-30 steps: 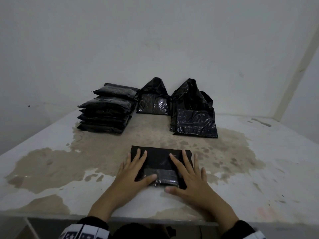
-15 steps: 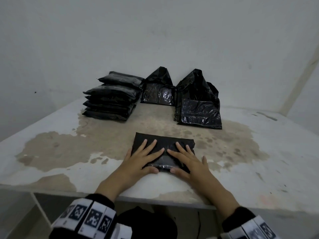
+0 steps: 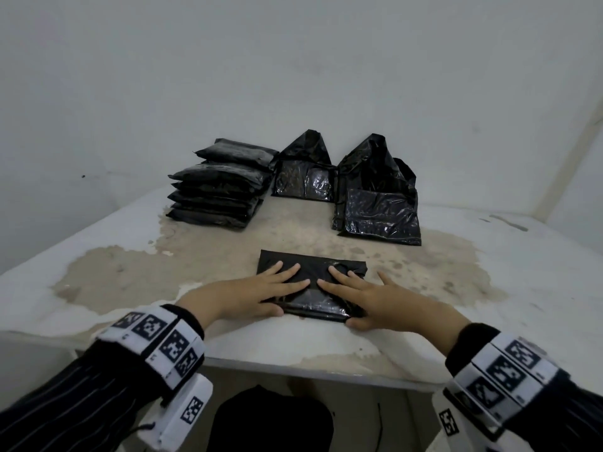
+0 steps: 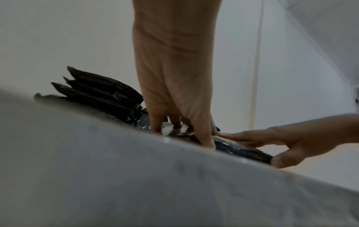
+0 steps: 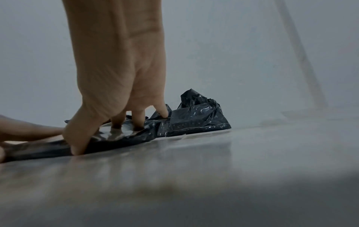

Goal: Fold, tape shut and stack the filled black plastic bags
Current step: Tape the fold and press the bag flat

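- A folded black bag (image 3: 313,275) is laid flat on the desk (image 3: 489,305), near the front edge and about midway along it; its near part is glossy, its far part matt.
- The left hand (image 3: 261,293) is pressed flat on the left half of that bag, fingers straight and spread; the thumb is set at the bag's near left edge; nothing is gripped.
- The right hand (image 3: 368,296) is pressed flat on the right half, fingers straight and spread, the little finger lying on the desk beyond the bag's right edge; the thumb is set against the near right corner; nothing is clasped.
- The forefingers are brought near each other over the bag's middle; contact between them cannot be told.
- A stack of folded bags (image 3: 218,190) is seen toward the back left of the desk.
- Two unfolded bags, one smaller (image 3: 303,177) and one larger (image 3: 378,203), are stood toward the back edge, right of the stack.
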